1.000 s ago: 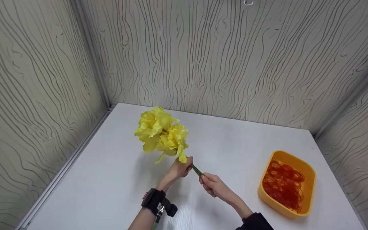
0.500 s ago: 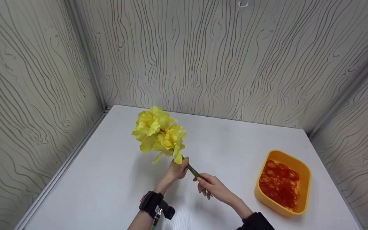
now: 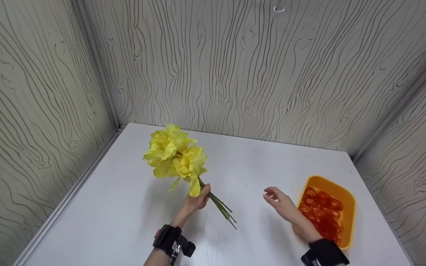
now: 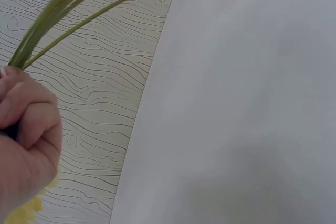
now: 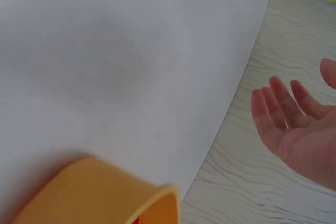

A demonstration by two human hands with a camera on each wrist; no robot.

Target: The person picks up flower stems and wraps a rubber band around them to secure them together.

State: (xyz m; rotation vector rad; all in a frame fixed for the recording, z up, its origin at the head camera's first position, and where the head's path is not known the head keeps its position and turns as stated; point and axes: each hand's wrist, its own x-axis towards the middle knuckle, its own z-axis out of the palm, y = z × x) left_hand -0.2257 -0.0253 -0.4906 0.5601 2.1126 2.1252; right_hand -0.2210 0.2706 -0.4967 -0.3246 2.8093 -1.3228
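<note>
Holding: the left hand (image 3: pixel 197 201) curls round the green stems (image 3: pixel 218 208) just under the yellow flowers (image 3: pixel 174 157), keeping the bunch together and lifted off the white table (image 3: pixel 124 218).
Stem ends: splay loose towards the near right, bound by nothing.
Right hand (image 3: pixel 281 203): empty, fingers relaxed, beside the orange tub (image 3: pixel 348 192).
Tub: holds red rubber bands (image 3: pixel 322 214), within that hand's reach.

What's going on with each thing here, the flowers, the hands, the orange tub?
Yellow flowers: held up off the table, stems fanned out below the grip.
Left hand: grips the stems.
Right hand: empty, fingers relaxed, beside the tub.
Orange tub: on the table, holding red rubber bands.
</note>
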